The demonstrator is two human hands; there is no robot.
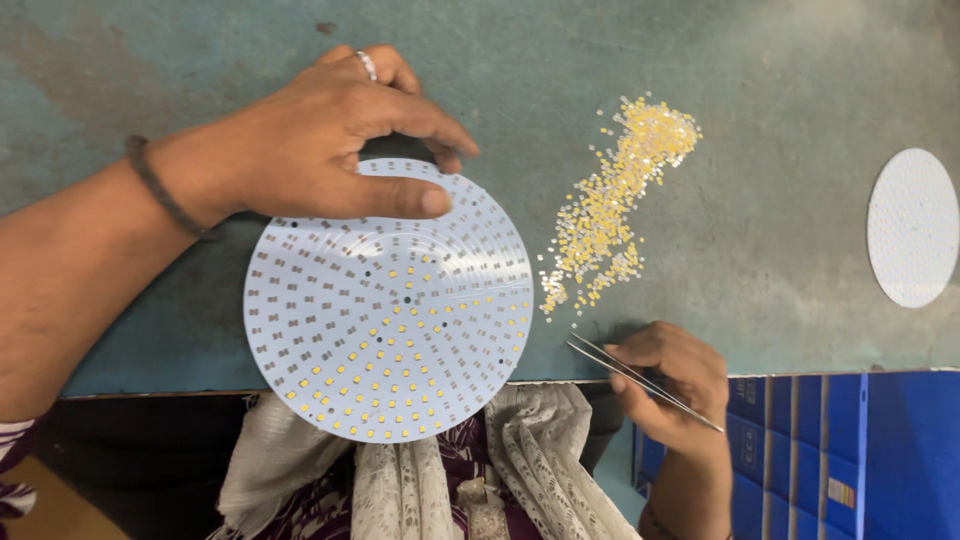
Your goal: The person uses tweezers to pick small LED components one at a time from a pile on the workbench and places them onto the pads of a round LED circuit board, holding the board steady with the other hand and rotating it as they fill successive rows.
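the round white circuit board dotted with rows of small pads (388, 300) lies on the near edge of the worn blue-green table (780, 200), its lower part hanging past the edge over the person's lap. small yellow square chips already sit on the pads of its middle and lower area; the outer rings and the upper left show bare grey pads.

the left hand (340, 140) rests on the board's top rim, thumb flat across the white face and fingers curled behind the far edge, so it pins the board rather than lifts it. the right hand (675, 380) is closed around a pair of thin metal tweezers (640, 380), their tips pointing up-left toward the board's right edge; whether a chip sits between the tips is too small to tell.

just beyond the tips is a loose scatter of tiny yellow chips (610, 210), spread up and to the right.

risks, as i judge them: the overhanging board could tip or slide if the left hand eases off, shaking placed chips loose. the thumb could smear nearby pads. a sleeve or wrist could sweep the scatter off the table.

a second white round board (912, 228) lies well apart at the right, and a blue carton (850, 450) stands below the table edge.
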